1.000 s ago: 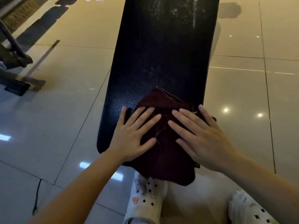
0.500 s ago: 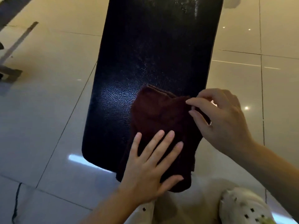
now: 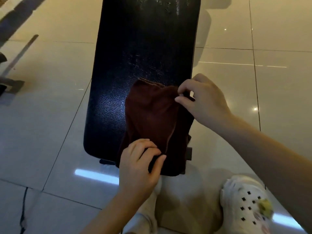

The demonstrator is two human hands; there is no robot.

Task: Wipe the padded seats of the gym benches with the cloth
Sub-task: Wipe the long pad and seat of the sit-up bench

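Both hands have quit pressing flat. Now the left hand (image 3: pixel 140 164) pinches the near edge of the cloth (image 3: pixel 152 119) at lower centre, and the right hand (image 3: pixel 202 98) pinches its far right corner. Still on the bench seat (image 3: pixel 145 48), the cloth is probably being refolded or repositioned, wiping paused.

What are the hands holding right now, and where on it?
Both hold the cloth: left hand grips its near edge, right hand pinches its far right corner.

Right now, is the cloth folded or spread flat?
Folded: the cloth shows a layered edge, pinched by the left hand and right hand.
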